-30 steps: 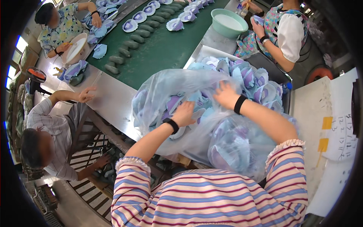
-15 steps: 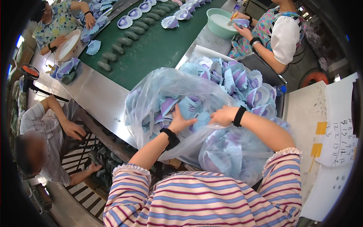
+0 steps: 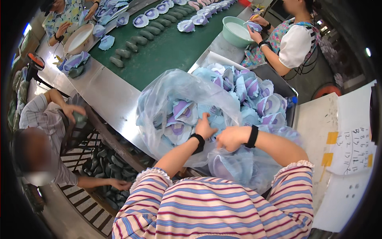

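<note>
In front of me a clear plastic bag [image 3: 159, 85] lies with its mouth gaping, full of light blue and purple shoe uppers [image 3: 184, 110]. My left hand [image 3: 205, 129] is inside the mouth over the uppers, thumb and a finger spread apart; its other fingertips are hard to see. Beside it, my right hand [image 3: 232, 137] is closed on the edge of the plastic bag, with the fingers curled under. More uppers show through the bunched plastic below my right wrist. A tray [image 3: 292, 109] heaped with loose uppers stands just beyond the bag.
A green conveyor belt [image 3: 159, 55] carries rows of dark shoe lasts [image 3: 139, 40] and uppers. Co-workers sit left and right, by a white basin [image 3: 79, 38] and a green basin [image 3: 234, 34]. At lower left, a slatted crate [image 3: 107, 159] holds dark lasts. Papers [image 3: 352, 139] lie at right.
My left hand has moved right, closer to my right hand, which has shifted slightly down and left. The bag's mouth stands wider. The co-worker at lower left now lifts a last.
</note>
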A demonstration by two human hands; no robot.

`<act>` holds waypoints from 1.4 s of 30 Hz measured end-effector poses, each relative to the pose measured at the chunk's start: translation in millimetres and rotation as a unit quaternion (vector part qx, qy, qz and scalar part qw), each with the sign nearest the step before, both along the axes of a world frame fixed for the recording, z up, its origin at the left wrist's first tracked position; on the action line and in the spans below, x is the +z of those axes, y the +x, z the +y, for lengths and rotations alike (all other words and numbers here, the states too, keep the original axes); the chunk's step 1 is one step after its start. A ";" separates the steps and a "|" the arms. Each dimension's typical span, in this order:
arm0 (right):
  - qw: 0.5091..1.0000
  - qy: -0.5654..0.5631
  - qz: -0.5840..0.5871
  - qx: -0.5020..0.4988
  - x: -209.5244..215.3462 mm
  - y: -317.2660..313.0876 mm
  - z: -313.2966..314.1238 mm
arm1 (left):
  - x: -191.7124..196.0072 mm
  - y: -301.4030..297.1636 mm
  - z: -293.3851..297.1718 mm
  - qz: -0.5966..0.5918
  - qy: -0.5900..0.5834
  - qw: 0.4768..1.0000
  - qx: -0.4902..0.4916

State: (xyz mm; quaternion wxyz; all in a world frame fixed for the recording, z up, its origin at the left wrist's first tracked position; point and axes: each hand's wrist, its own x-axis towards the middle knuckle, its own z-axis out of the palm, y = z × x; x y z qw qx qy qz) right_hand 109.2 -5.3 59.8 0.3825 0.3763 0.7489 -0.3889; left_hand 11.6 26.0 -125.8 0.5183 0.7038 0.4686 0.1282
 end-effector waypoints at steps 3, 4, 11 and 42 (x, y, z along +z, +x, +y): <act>0.996 0.066 0.052 -0.013 13.3 13.4 -22.7 | -3.9 -13.8 15.8 -0.069 -0.047 0.996 0.023; 0.993 0.089 0.070 -0.020 16.7 19.7 -28.9 | 0.3 -22.6 21.6 -0.090 -0.045 0.994 0.029; 0.960 0.142 0.188 -0.153 2.1 60.9 -37.0 | 128.5 -144.2 69.0 -0.234 -0.099 0.963 0.086; 0.686 0.593 0.421 0.014 43.2 -15.0 -13.6 | 145.7 -144.5 40.6 -0.337 0.008 0.938 0.078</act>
